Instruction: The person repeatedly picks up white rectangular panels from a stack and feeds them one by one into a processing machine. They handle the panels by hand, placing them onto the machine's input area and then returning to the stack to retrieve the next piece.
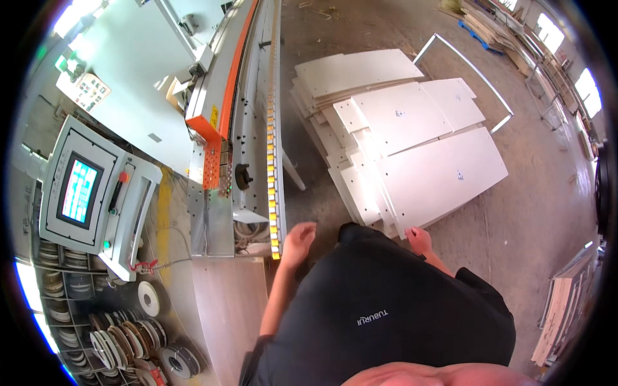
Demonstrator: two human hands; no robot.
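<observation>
White panels (444,170) lie in uneven stacks on the floor in front of me, some with small drilled holes and a small label. At the near end of the stacks, my right hand (420,240) is closed at the tip of a long narrow white panel (384,193). My left hand (300,240) hangs in the air beside the near end of the machine's roller rail (271,186). Its fingers are loosely bent, slightly apart, and nothing shows in them.
A long machine with an orange guard (211,151) runs away from me on the left. Its control panel with a lit screen (80,190) stands further left, above reels of edge strip (119,341). A white frame (473,74) lies behind the panels; boards (563,312) are stacked at right.
</observation>
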